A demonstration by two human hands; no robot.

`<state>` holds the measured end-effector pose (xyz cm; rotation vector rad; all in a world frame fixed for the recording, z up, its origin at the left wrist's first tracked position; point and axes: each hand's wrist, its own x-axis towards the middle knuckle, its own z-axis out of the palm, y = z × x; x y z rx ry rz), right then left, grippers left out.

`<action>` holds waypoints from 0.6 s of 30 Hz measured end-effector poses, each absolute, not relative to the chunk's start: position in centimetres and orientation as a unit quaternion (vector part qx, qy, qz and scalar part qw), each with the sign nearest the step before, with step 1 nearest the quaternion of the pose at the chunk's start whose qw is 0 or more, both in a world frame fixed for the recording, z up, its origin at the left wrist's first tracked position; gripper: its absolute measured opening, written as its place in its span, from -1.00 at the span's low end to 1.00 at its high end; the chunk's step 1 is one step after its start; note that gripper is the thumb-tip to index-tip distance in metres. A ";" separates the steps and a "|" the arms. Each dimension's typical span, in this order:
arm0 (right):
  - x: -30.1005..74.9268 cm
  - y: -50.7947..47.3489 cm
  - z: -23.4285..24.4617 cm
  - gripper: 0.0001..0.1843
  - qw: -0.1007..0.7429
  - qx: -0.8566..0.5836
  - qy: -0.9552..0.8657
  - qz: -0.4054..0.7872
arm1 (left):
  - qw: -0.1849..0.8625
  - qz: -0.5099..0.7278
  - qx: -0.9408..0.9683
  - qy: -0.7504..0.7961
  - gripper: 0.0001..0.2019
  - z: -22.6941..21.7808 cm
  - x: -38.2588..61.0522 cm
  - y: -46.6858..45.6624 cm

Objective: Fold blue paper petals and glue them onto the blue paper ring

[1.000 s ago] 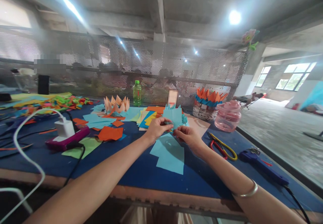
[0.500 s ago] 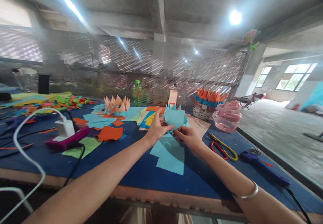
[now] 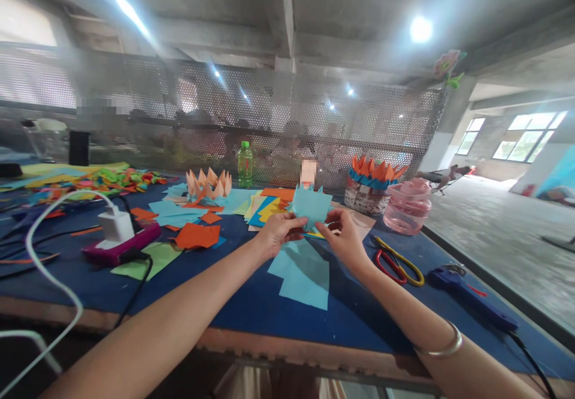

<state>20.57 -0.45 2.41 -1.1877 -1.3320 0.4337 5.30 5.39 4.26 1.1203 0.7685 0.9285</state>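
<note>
Between my two hands, above the blue tabletop, is a light-blue sheet of paper (image 3: 313, 206). My left hand (image 3: 284, 231) pinches its lower left edge with the thumb in front. At the lower right edge, my right hand (image 3: 340, 231) grips it between thumb and fingers. Pointed folded light-blue paper tips (image 3: 299, 193) show just behind the sheet; whether they touch it I cannot tell. Flat on the table below my hands lie light-blue paper pieces (image 3: 303, 276). A stack of coloured paper (image 3: 265, 210) is behind my left hand.
Scissors (image 3: 398, 261), a blue glue gun (image 3: 471, 300) and a pink bottle (image 3: 408, 207) are on the right. An orange-topped folded-paper piece (image 3: 377, 171), a peach paper crown (image 3: 209, 186) and a green bottle (image 3: 245, 165) stand behind. Left are a purple power strip (image 3: 121, 246) and paper scraps (image 3: 108, 180).
My left hand has moved down from the sheet's upper left side to its lower edge. My right hand has shifted slightly up and right along the sheet.
</note>
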 end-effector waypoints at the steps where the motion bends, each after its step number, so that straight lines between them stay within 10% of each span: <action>1: 20.7 -0.6 2.6 -0.63 0.613 -0.513 -0.579 0.157 | 0.683 0.409 0.497 0.345 -0.82 4.3 5.3 5.3; 6: 21.0 -0.9 3.0 -0.80 0.553 -0.515 -0.655 0.010 | 0.694 0.393 0.493 0.349 -0.83 4.6 5.3 5.0; 18: 21.0 -0.4 2.2 -0.80 0.525 -0.519 -0.671 0.066 | 0.700 0.371 0.504 0.343 -0.85 4.1 5.4 5.1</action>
